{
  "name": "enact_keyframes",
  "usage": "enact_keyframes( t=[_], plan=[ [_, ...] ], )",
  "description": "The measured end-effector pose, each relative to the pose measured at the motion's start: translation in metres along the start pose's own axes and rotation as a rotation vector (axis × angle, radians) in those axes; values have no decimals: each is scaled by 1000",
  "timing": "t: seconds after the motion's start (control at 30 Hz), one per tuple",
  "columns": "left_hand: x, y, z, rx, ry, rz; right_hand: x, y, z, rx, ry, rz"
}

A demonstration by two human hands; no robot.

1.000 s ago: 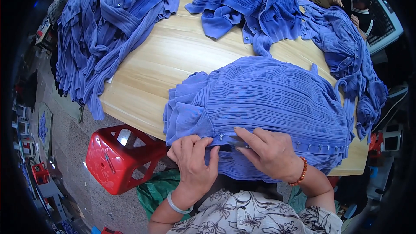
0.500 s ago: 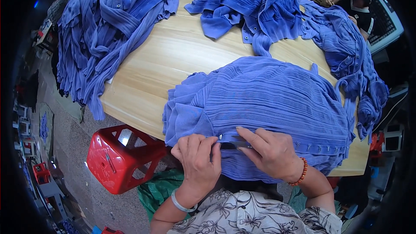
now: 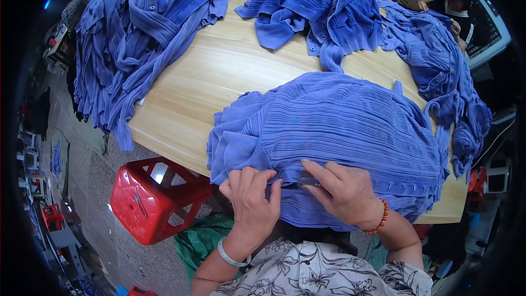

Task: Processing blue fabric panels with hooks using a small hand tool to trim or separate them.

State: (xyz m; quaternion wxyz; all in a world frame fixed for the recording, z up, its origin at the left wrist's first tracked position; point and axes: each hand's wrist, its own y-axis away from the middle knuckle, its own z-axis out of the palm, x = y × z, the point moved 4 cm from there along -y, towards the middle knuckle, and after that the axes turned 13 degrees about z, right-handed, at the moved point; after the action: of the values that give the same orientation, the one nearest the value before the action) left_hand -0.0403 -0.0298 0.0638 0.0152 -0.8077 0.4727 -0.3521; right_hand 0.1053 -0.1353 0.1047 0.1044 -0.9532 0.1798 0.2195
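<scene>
A ribbed blue-purple garment (image 3: 339, 126) lies in front of me at the table's near edge. Small metal fasteners (image 3: 404, 186) run in a row along its near band. My left hand (image 3: 251, 194) pinches that band between thumb and fingers, beside a fastener (image 3: 279, 171). Thread snips (image 3: 303, 178) are in my right hand (image 3: 346, 193), between thumb and forefinger. Their blades point left toward the pinched spot, slightly apart. Whether a thread lies between them is too small to tell.
More blue-purple garments lie in a heap (image 3: 126, 49) at far left, a pile (image 3: 315, 5) at the back and another (image 3: 433, 49) along the right of the wooden table (image 3: 219, 71). A red stool (image 3: 137, 203) stands at left. Another person (image 3: 457, 11) is at far right.
My left hand has shifted slightly right along with the band, and the fastener beside it looks turned. The snips' blades show more plainly. At far right, the other person's hands have moved.
</scene>
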Motion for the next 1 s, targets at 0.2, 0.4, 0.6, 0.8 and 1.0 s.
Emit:
enact_keyframes(
  t=[0.2, 0.4, 0.6, 0.8, 1.0],
  plan=[
    [2, 4, 8, 59, -67, 34, 0, 1, 1, 8, 3, -1],
    [1, 6, 13, 82, -104, 10, 1, 4, 0, 15, 8, 0],
    [-11, 13, 3, 58, 127, -92, -1, 7, -1, 30, 3, -8],
    [-22, 18, -4, 82, 489, -200, -8, 4, -3, 13, 10, -39],
    [-9, 17, -5, 72, 130, -33, -7, 2, 2, 4, 19, -36]
  ],
)
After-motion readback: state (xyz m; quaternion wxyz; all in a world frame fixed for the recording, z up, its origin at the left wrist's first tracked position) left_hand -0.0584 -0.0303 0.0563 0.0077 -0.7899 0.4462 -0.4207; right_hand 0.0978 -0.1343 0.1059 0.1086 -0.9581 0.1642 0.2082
